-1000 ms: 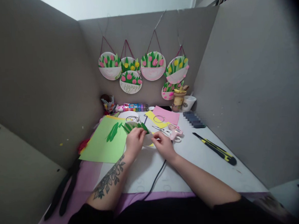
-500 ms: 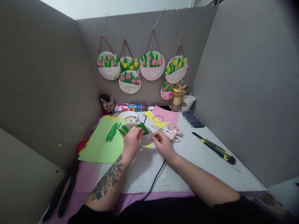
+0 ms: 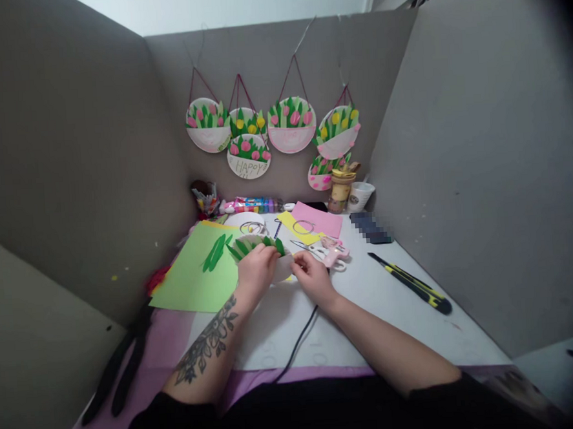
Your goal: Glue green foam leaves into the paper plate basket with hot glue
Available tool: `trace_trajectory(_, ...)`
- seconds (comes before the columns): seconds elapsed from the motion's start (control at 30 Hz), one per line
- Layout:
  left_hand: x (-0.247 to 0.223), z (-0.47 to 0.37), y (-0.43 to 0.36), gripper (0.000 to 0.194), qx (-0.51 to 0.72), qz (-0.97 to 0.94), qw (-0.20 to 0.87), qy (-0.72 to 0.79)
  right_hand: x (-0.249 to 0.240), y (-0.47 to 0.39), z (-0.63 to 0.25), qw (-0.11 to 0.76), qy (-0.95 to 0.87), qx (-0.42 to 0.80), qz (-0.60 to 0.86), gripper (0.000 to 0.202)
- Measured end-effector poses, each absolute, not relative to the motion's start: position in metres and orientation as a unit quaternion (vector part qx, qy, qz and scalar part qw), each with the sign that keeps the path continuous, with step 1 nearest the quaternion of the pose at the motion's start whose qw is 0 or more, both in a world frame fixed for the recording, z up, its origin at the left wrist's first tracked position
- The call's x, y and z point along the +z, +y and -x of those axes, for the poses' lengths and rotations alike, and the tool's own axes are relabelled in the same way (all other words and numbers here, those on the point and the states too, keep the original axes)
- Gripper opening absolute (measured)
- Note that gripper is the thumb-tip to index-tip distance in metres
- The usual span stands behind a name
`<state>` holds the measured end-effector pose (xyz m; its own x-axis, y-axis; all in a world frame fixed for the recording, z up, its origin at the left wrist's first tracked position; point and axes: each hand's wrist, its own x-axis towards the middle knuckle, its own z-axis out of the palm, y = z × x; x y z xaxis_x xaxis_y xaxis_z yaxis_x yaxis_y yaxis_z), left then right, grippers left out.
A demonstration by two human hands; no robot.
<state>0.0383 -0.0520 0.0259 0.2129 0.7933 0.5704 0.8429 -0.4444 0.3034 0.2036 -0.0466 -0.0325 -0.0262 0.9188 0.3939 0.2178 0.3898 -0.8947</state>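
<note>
Between my hands is a white paper plate [image 3: 283, 270] made into a half pocket, with several light and dark green paper leaves [image 3: 244, 245] standing along its top. My left hand [image 3: 258, 268], closed over the front of the plate, pinches a dark green paper leaf [image 3: 279, 246] at the pocket's upper edge. With thumb and fingers pressed together, my right hand [image 3: 313, 277] grips the plate's right rim. The lower ends of the leaves are hidden by the pocket and my left fingers.
Green paper sheets [image 3: 193, 278] with cut dark green strips [image 3: 217, 252] lie left. Scissors [image 3: 312, 248], a pink glue gun [image 3: 336, 253] and pink paper [image 3: 318, 219] lie beyond my right hand. A utility knife [image 3: 410, 282] lies right; a black cable [image 3: 299, 343] runs in front.
My left hand has shifted slightly to the right, and the dark green leaf sits a little lower at the pocket and more upright. My right hand stays at the rim.
</note>
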Motion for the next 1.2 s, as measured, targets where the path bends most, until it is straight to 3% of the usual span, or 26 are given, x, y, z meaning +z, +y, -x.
trace_trajectory(0.3, 0.024, -0.039, -0.047, 0.015, -0.411, 0.752, -0.028, -0.515, -0.033, -0.047, -0.203, 0.540, -0.635, 0.329, 0.443, 0.013)
trace_trajectory(0.73, 0.030, -0.039, -0.046, 0.016, -0.407, 0.750, -0.074, -0.516, -0.033, -0.047, -0.203, 0.539, -0.633, 0.331, 0.446, 0.012)
trace_trajectory(1.2, 0.030, -0.037, -0.044, 0.015, -0.426, 0.751, -0.053, -0.501, -0.031, -0.049, -0.203, 0.533, -0.638, 0.330, 0.447, 0.013)
